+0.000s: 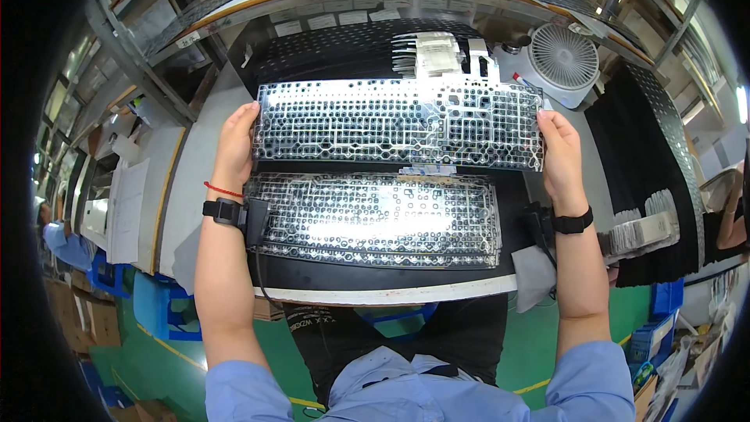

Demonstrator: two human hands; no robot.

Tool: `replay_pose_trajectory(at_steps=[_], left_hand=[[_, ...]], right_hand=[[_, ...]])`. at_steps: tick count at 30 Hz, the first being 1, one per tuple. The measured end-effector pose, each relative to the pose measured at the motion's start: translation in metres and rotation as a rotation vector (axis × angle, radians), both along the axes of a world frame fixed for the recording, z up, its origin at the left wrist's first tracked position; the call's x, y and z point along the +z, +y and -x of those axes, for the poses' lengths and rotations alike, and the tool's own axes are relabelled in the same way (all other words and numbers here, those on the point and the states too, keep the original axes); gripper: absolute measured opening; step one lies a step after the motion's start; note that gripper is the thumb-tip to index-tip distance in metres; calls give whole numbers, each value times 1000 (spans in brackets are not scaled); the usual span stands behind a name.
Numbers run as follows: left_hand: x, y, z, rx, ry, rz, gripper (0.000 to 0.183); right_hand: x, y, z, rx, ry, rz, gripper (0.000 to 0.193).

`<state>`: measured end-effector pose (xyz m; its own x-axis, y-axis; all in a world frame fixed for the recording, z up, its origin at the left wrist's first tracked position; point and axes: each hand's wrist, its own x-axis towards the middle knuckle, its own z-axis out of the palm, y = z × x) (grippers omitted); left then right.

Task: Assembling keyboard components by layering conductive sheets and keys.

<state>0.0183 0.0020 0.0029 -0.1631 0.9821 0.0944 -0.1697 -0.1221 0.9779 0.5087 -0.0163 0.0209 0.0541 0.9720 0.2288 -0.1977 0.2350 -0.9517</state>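
A clear keyboard membrane sheet (351, 126), printed with a dark and silvery circuit pattern, is stretched flat between my hands. My left hand (236, 141) pinches its left end, thumb on top. At the right end, my right hand (561, 148) is closed on the edge in the same way. Nearer to me, more membrane sheets (375, 223) lie on the black work surface, with bright glare on them. Past the held sheet's far edge fans out a bunch of pale flat tails (439, 55), partly hidden behind it.
A white fan (564, 62) stands at the far right. Pale strips in a bundle (644, 230) rest on black cloth at the right. The table's white front edge (391, 292) is close to my lap. Metal shelving (133, 55) rises at the left. Blue stools (156, 305) stand below.
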Motion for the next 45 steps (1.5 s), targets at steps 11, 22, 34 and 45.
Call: replay_pose_trajectory(at_steps=[11, 22, 34, 45], left_hand=[[0, -1, -2, -6, 40, 35, 23], [3, -2, -8, 25, 42, 74, 22], [4, -5, -1, 61, -138, -276, 28], [8, -7, -4, 122, 100, -94, 16]], right_hand=[[3, -3, 1, 29, 22, -10, 16], [3, -3, 1, 2, 4, -2, 17], [1, -5, -8, -199, -46, -317, 22], [8, -10, 6, -114, -81, -275, 26]])
